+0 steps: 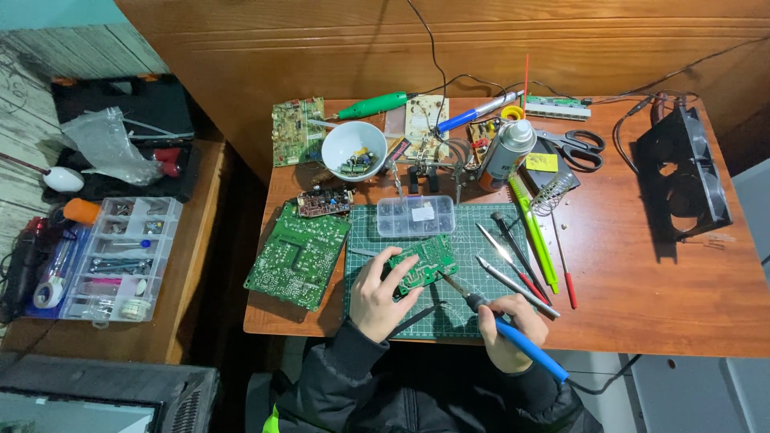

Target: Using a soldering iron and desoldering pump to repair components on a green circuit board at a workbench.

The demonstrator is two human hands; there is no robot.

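Note:
My left hand [377, 293] grips a small green circuit board [423, 263] by its left edge, holding it tilted over the green cutting mat [473, 240]. My right hand [513, 330] holds a soldering iron [513, 335] with a blue handle; its metal tip points up-left and reaches the board's lower right edge. A cable runs off the iron's rear toward the table's front edge.
A larger green circuit board [297, 255] lies left of the mat. A clear plastic box [415, 216], white bowl [354, 150], spray can [507, 152], scissors [579, 148], screwdrivers [517, 265] and a black fan [682, 170] crowd the table. A parts organiser [120, 256] sits on the left bench.

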